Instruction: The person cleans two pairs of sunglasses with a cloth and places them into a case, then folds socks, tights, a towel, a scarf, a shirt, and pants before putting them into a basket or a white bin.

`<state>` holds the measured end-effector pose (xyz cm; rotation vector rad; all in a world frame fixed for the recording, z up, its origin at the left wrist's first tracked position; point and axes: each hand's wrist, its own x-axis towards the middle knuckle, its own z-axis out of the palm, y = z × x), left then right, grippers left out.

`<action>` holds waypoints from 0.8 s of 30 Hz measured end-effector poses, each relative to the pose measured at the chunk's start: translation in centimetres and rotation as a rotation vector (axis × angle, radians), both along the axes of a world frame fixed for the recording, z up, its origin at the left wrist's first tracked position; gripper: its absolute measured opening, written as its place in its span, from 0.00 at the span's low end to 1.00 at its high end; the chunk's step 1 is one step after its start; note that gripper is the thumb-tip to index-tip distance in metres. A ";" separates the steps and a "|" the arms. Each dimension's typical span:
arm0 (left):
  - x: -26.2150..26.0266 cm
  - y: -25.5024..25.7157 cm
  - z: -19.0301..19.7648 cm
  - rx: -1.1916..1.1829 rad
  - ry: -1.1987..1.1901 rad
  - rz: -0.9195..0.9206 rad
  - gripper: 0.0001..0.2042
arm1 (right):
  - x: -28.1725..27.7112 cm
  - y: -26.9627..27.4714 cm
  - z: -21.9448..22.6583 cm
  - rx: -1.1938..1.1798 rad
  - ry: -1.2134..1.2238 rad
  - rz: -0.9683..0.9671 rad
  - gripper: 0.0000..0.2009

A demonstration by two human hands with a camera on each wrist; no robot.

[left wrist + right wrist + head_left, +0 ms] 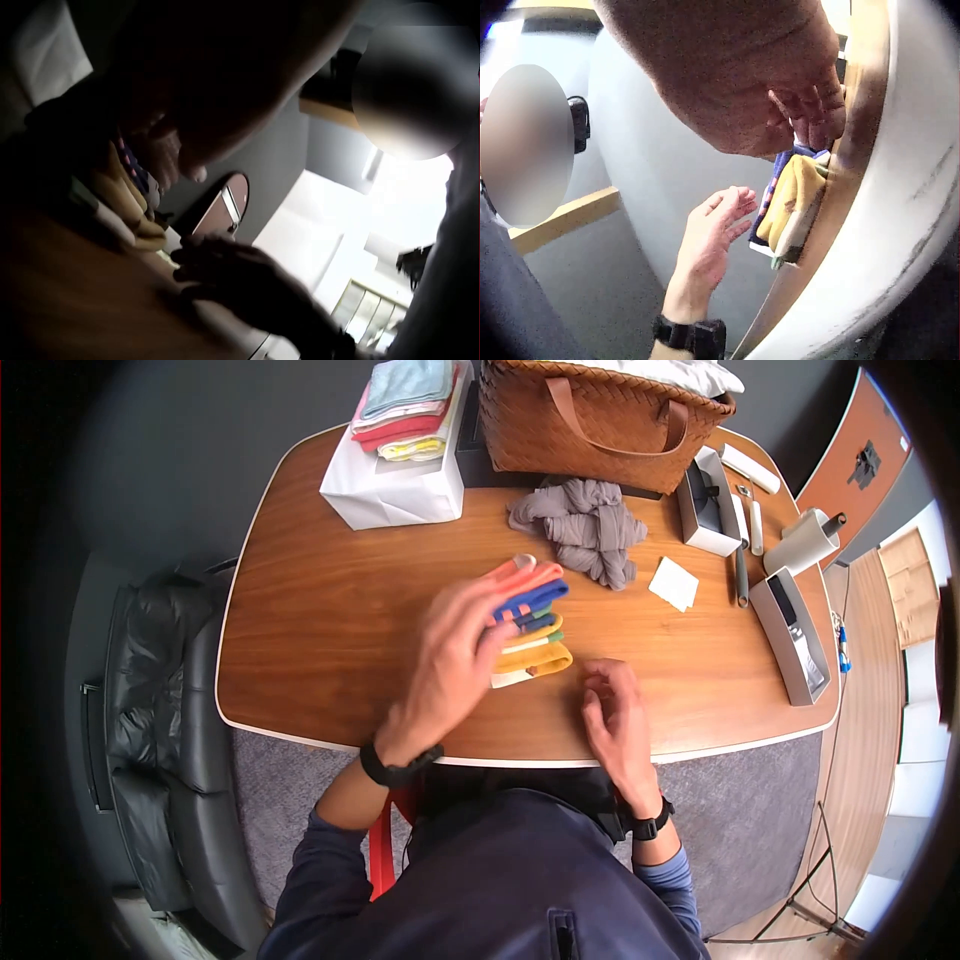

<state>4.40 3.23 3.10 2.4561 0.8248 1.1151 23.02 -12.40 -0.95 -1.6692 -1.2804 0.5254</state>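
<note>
A stack of small folded, sock-like cloth pieces (540, 658) lies near the front middle of the table, yellow and white nearest the body, with navy and pink, blue and coral behind. My left hand (450, 650), a little blurred, is at the left side of this stack. Its fingers reach along the coral piece (545, 572) and are mostly straight; in the right wrist view the left hand (711, 240) shows extended fingers beside the stack. My right hand (618, 720) rests at the table's front edge, right of the stack, fingers loosely bent and holding nothing.
Behind the stack lies a crumpled grey cloth (590, 530). A woven basket (600, 435) and a white box (390, 490) topped with folded towels (405, 410) stand at the back. White trays (795, 650), a white card (674, 583) and a white cup (800, 545) are on the right.
</note>
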 end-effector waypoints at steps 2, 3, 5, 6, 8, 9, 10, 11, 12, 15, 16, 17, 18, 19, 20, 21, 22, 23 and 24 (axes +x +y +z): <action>-0.9 2.3 0.3 -0.104 0.045 0.114 0.08 | -0.7 0.1 0.6 -0.005 -0.061 0.049 0.15; -1.2 3.2 0.3 -0.179 0.103 0.147 0.08 | -1.0 0.1 0.8 -0.007 -0.091 0.074 0.16; -1.0 4.3 -0.5 -0.126 0.122 0.102 0.11 | -1.7 0.7 0.9 -0.015 -0.144 0.167 0.18; -0.9 4.6 -1.1 -0.189 0.136 0.068 0.12 | -2.6 1.2 1.1 -0.018 -0.142 0.190 0.18; -1.0 5.4 -1.4 -0.395 0.127 -0.005 0.16 | -3.5 2.0 1.6 -0.044 -0.135 0.225 0.18; -1.3 5.6 -1.4 -0.401 0.118 -0.031 0.16 | -3.8 2.1 1.8 -0.050 -0.168 0.228 0.19; -1.6 5.8 -1.4 -0.406 0.107 -0.056 0.16 | -4.0 2.3 1.9 -0.055 -0.203 0.233 0.20; -1.8 6.0 -1.5 -0.412 0.097 -0.082 0.16 | -4.2 2.4 2.1 -0.061 -0.237 0.237 0.20; -1.9 6.0 -1.5 -0.386 0.090 -0.119 0.16 | -4.3 2.4 2.2 -0.071 -0.278 0.207 0.21; -2.3 6.0 -1.6 -0.368 0.101 -0.166 0.15 | -4.4 2.1 2.0 -0.127 -0.298 0.164 0.25; -2.3 6.0 -1.7 -0.403 0.127 -0.142 0.14 | -4.0 2.0 1.5 -0.162 -0.236 0.180 0.27; -2.2 6.1 -1.7 -0.438 0.153 -0.121 0.14 | -3.9 1.8 1.2 -0.199 -0.175 0.194 0.29; -2.2 5.9 -1.6 -0.477 0.163 -0.123 0.13 | -3.9 1.6 1.4 -0.197 -0.066 0.219 0.31; -2.3 5.6 -1.6 -0.516 0.174 -0.127 0.12 | -3.9 1.3 1.7 -0.193 0.043 0.242 0.32; -2.3 5.3 -1.6 -0.555 0.186 -0.129 0.12 | -3.9 1.2 1.8 -0.189 0.154 0.266 0.34; -2.5 5.1 -2.2 -0.586 0.139 -0.133 0.11 | -3.9 1.5 1.8 -0.176 0.148 0.271 0.35; -2.6 5.0 -3.3 -0.617 0.091 -0.135 0.11 | -3.9 2.1 1.9 -0.164 0.143 0.276 0.36; -2.8 5.1 -4.3 -0.648 0.044 -0.136 0.10 | -3.8 2.8 1.9 -0.152 0.138 0.283 0.38; -2.9 5.5 -5.0 -0.631 0.013 -0.100 0.09 | -3.8 3.9 1.8 -0.135 0.083 0.297 0.38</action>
